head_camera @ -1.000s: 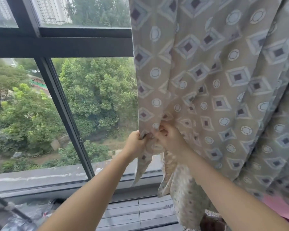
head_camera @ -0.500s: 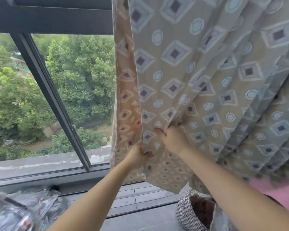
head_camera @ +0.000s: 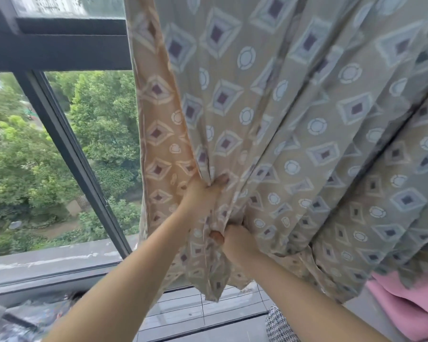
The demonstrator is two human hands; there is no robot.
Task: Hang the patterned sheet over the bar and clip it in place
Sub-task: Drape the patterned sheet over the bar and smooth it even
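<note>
The patterned sheet [head_camera: 294, 114], beige-grey with diamonds and circles, hangs from above the frame's top in long folds over the right half of the view. Its lighter back side [head_camera: 158, 134] shows along the left edge. My left hand [head_camera: 203, 193] is closed on a gathered fold at mid-height. Just below and to the right of it, my right hand [head_camera: 236, 243] pinches a bunch of the same fabric near the lower hem. The bar lies outside the view, and no clips show.
A dark window frame [head_camera: 59, 48] and a slanted mullion [head_camera: 72, 149] stand left of the sheet, with trees outside. Pink cloth [head_camera: 405, 307] lies at lower right beside a woven basket [head_camera: 279, 327]. A shiny bag [head_camera: 27, 322] sits at lower left on the tiled floor.
My left hand has climbed up and to the right along the fabric. My right hand has dropped below it. The sheet's left edge is now gathered into tighter folds between them.
</note>
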